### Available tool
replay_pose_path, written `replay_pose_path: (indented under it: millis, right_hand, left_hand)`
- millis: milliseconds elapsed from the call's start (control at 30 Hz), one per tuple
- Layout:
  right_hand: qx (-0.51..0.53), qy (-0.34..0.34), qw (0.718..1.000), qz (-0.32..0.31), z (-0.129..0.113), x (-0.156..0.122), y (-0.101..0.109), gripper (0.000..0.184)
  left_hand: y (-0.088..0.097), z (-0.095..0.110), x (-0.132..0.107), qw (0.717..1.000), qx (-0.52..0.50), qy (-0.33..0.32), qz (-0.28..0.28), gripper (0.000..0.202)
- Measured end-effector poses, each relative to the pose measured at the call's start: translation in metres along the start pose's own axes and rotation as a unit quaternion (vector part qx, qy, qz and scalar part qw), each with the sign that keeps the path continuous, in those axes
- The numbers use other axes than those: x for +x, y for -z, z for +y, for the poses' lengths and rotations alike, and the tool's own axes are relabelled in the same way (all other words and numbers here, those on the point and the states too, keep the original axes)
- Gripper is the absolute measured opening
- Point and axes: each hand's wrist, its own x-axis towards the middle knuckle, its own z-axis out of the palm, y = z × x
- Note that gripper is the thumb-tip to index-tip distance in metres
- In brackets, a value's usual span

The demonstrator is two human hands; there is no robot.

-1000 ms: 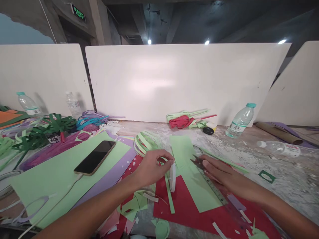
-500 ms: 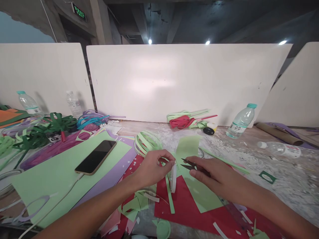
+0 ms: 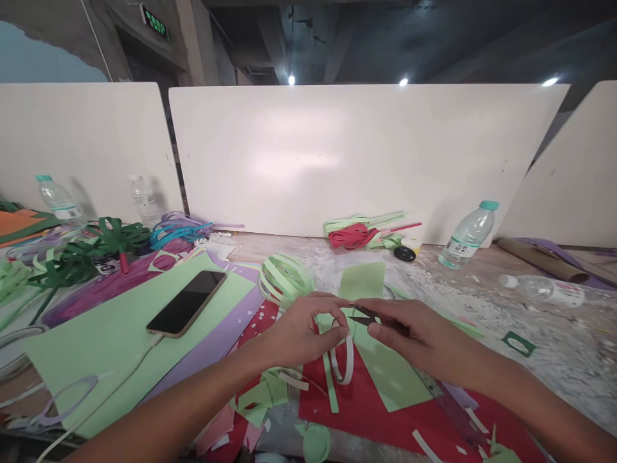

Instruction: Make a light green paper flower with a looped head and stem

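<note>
My left hand (image 3: 301,331) pinches a light green paper strip (image 3: 330,379) that hangs down over a red sheet (image 3: 366,411). A white tape roll (image 3: 343,360) hangs at my left fingertips. My right hand (image 3: 414,337) grips small black scissors (image 3: 362,315), whose blades point left and meet the strip at my left fingers. Under both hands a light green paper piece (image 3: 385,373) lies on the red sheet, its far end lifted. A coil of green strips (image 3: 284,280) sits just beyond my left hand.
A phone (image 3: 187,303) on a cable lies on a large green sheet (image 3: 110,347) at left. Water bottles (image 3: 466,235) stand at right and far left. A clear ruler (image 3: 453,411) lies under my right wrist. Paper scraps and strip bundles (image 3: 361,235) litter the table before white boards.
My right hand picked the scissors up off the green piece and carried them left to the strip at my left fingers. The tape roll swung slightly right.
</note>
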Motion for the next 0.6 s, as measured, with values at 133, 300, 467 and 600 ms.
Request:
replay_pose_path:
  millis: [133, 300, 467, 600]
  right_hand:
    - [0.028, 0.018, 0.999, 0.001, -0.009, 0.004, -0.002, 0.043]
    - [0.020, 0.015, 1.000, 0.009, -0.006, 0.007, 0.000, 0.043]
    - [-0.008, -0.006, 0.999, 0.036, -0.001, 0.003, 0.009, 0.046]
    - [-0.019, -0.053, 0.986, 0.157, 0.007, 0.003, 0.016, 0.047]
  left_hand:
    - [-0.002, -0.001, 0.000, 1.000, -0.006, -0.028, 0.002, 0.011]
    - [-0.002, -0.001, -0.001, 1.000, -0.002, -0.019, 0.021, 0.013]
    - [0.000, 0.000, 0.001, 1.000, 0.006, -0.008, 0.022, 0.014]
    - [-0.001, 0.001, 0.000, 1.000, 0.000, -0.008, 0.021, 0.012]
